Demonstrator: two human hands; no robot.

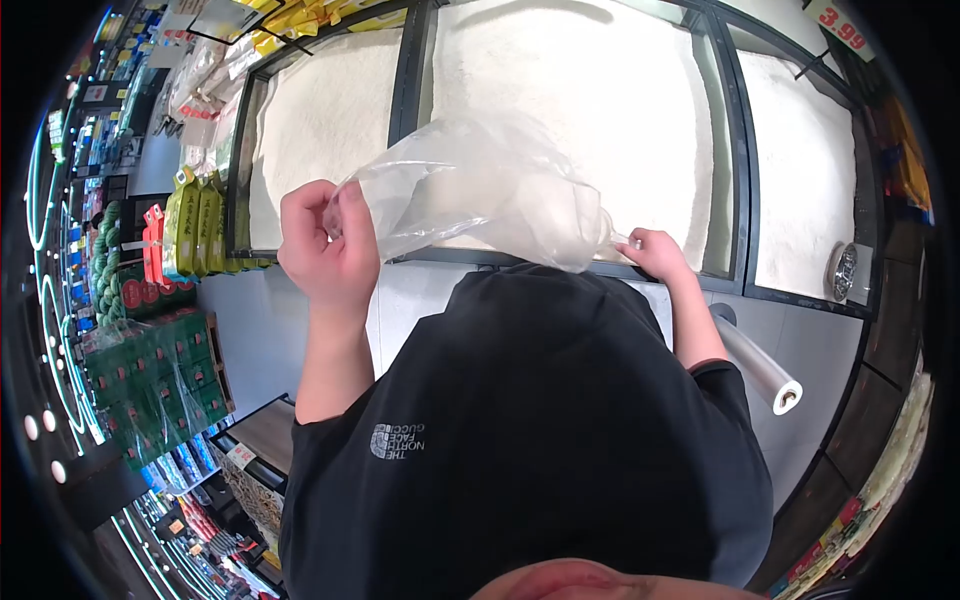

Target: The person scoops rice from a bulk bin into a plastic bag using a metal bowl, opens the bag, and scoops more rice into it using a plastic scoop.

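Observation:
A clear plastic bag [470, 190] stretches between my two hands, above the front edge of a bin of white grain or flour [570, 90]. My left hand [335, 235] is closed on the bag's left end. At the bag's right end, the fingers of my right hand [650, 250] pinch its bunched edge. The bag's right part looks whitish and bulges near my right hand; whether anything is inside I cannot tell.
More white-filled bins lie left [325, 130] and right [800, 170], with black dividers between them. A plastic bag roll [765, 370] sticks out at the right. Green packages [195, 225] and green boxes [165, 370] stand left. A round metallic object [843, 270] sits in the right bin.

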